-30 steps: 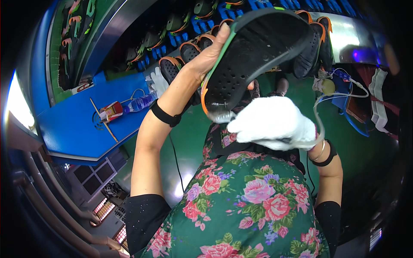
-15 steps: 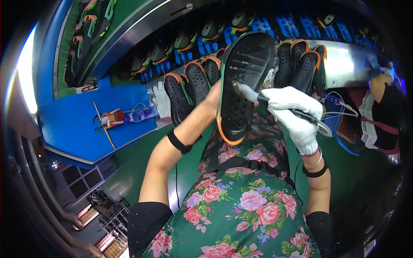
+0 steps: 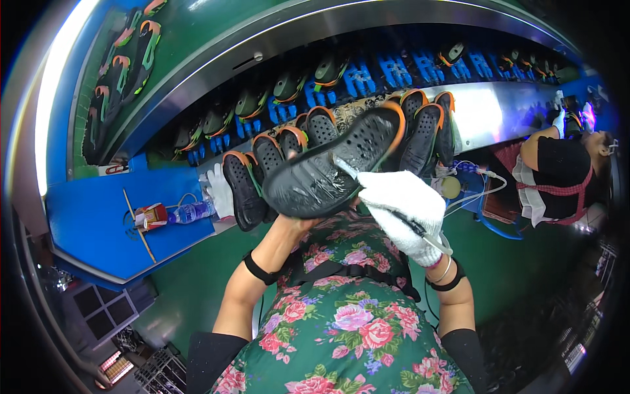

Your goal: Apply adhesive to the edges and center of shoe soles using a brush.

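My bare left hand (image 3: 296,222) is closed on a black shoe sole (image 3: 308,187) with an orange rim at one end, gripping it from below; most of its fingers are hidden behind the sole. The holed, wet-looking face of the sole is turned up, lying aslant in front of me. In a white knit glove, my right hand (image 3: 407,209) is closed round a brush (image 3: 346,167) whose handle has a thin hose trailing from it. The brush tip meets the sole near its middle.
Several orange-edged soles (image 3: 244,187) lean along the bench on both sides. Behind them runs a line of blue holders (image 3: 357,80) carrying dark shoe parts. A bottle (image 3: 190,212) and a white glove (image 3: 220,190) lie left, by a blue table (image 3: 85,217). Another person (image 3: 558,161) works at right.
The sole has turned from nearly upright to slanted, its orange end swinging from the bottom to the upper right. Both hands have shifted left and lower, the brush still on the sole.
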Motion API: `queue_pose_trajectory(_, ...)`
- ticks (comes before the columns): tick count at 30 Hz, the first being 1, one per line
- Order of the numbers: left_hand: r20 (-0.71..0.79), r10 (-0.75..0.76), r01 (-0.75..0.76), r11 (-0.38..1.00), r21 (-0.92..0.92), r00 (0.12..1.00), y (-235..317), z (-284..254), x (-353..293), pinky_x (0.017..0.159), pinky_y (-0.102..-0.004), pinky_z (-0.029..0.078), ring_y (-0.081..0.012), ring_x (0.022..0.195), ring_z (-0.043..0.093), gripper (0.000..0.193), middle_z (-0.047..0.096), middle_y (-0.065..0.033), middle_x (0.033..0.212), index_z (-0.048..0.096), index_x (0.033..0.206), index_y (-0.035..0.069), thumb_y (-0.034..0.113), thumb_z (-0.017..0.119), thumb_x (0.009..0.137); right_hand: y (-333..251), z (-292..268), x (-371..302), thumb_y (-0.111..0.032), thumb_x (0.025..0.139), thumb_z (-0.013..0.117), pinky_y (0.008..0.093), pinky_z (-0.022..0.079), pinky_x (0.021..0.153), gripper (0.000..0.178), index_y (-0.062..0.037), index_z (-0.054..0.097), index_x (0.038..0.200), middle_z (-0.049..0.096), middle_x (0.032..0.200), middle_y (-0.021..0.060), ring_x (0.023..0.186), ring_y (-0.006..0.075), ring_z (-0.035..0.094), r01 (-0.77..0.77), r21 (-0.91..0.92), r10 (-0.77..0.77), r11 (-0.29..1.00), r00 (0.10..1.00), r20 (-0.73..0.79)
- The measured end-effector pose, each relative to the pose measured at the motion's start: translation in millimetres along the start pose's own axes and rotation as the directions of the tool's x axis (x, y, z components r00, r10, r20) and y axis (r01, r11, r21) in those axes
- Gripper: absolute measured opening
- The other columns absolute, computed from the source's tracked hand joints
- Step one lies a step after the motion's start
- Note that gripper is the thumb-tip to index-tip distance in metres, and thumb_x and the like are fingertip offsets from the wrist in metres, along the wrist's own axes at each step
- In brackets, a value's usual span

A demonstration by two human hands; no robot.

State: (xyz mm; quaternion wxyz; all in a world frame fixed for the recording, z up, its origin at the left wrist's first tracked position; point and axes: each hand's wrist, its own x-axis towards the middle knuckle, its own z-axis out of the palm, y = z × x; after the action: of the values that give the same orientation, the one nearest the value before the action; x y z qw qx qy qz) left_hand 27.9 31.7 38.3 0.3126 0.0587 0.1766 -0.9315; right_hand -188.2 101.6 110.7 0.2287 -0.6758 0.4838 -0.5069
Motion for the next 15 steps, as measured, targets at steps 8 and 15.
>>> queue_pose_trajectory(8, 0.147, 0.018, -0.052, 0.972, 0.231, 0.989, 10, -38, 2, 0.108, -0.0564, 0.047, -0.0412, 0.124, 0.06, 0.086, 0.056, -0.0254, 0.14, 0.047, 0.147, 0.002, 0.053, 0.065, 0.08, -12, -3, 18, 0.004, 0.073, 0.079, 0.0359, 0.058, 0.077, 0.022, -0.0022, 0.076, 0.093, 0.076, 0.102, 0.0162, 0.089, 0.0278, 0.074, 0.075, -0.06, -0.08, 0.995, 0.993, -0.087)
queue_pose_trajectory(15, -0.143, 0.16, -0.059, 0.84, 0.539, 0.977, -31, -12, 13, 0.119, -0.0583, 0.032, -0.0377, 0.141, 0.043, 0.1, 0.04, -0.0176, 0.157, 0.03, 0.157, 0.011, 0.074, 0.059, 0.085, -16, -6, 43, 0.002, 0.075, 0.076, 0.0366, 0.057, 0.084, 0.025, -0.0037, 0.077, 0.1, 0.075, 0.109, 0.0154, 0.097, 0.0297, 0.073, 0.151, -0.211, -0.17, 0.966, 0.983, -0.073)
